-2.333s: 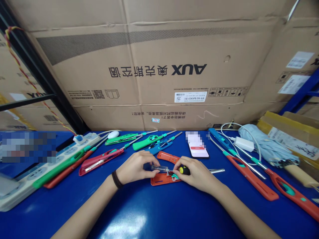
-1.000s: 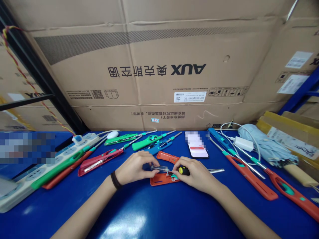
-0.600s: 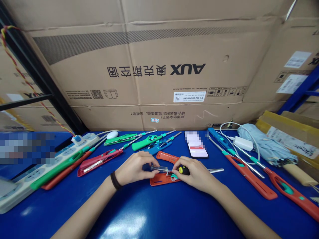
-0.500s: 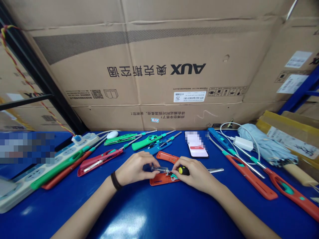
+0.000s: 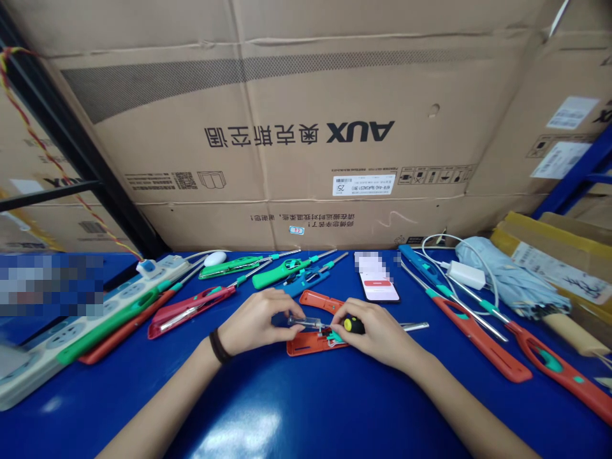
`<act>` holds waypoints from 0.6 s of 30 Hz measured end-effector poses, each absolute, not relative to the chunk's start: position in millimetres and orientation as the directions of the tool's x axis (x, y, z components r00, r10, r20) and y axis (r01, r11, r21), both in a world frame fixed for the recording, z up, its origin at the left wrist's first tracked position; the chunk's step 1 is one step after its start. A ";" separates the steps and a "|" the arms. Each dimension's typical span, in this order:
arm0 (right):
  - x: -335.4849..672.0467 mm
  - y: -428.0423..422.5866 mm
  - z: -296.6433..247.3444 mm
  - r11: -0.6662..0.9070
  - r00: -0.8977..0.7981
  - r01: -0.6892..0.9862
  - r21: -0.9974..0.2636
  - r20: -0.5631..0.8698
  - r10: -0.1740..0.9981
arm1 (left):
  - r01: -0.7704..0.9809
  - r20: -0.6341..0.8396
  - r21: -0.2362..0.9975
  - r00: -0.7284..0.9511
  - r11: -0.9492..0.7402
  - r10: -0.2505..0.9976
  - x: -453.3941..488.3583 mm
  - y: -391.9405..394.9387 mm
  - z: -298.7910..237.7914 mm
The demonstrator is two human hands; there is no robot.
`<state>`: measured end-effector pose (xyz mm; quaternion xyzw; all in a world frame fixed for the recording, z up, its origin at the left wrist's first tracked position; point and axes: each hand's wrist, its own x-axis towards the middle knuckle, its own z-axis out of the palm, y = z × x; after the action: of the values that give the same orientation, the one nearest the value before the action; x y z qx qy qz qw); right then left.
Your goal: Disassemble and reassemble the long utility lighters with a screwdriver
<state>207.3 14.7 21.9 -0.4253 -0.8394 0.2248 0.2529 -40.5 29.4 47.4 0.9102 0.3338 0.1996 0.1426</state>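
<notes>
My left hand (image 5: 264, 317) pinches one end of a clear gas tank (image 5: 310, 322) just above an opened orange lighter casing (image 5: 306, 345). Between thumb and forefinger, my right hand (image 5: 375, 331) grips at the tank's other end, where small fittings meet teal parts; its fingertips partly hide the contact. A screwdriver with a black and yellow handle (image 5: 354, 325) is tucked in that same palm. Teal and white inner parts (image 5: 337, 339) lie in the casing, and its metal tube (image 5: 415, 327) sticks out to the right. Behind the hands rests the other orange casing half (image 5: 321, 299).
Several long lighters lie around, including a pink one (image 5: 191, 309), a green one (image 5: 280, 274) and an orange one (image 5: 482, 338). A phone (image 5: 377, 280) lies behind the hands. A power strip (image 5: 81, 331) runs along the left; a folded umbrella (image 5: 516, 277) is at right.
The gas tank has risen slightly at its right end and shifted a little, showing more of the teal parts below. Both hands keep their holds and have barely moved.
</notes>
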 end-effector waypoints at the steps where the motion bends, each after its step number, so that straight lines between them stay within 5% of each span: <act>1: 207.2 14.7 22.1 0.537 -0.511 0.600 -0.593 0.232 0.828 | 0.549 0.266 0.393 0.700 -0.738 0.663 -40.1 29.1 47.4; 18: 206.9 14.7 20.6 0.552 -0.517 0.594 -0.586 0.247 0.819 | 0.558 0.259 0.396 0.694 -0.729 0.672 -38.7 29.2 48.1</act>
<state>206.9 14.7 20.6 -0.4192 -0.8428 0.2202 0.2559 -38.7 29.2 48.1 0.9089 0.3381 0.1966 0.1450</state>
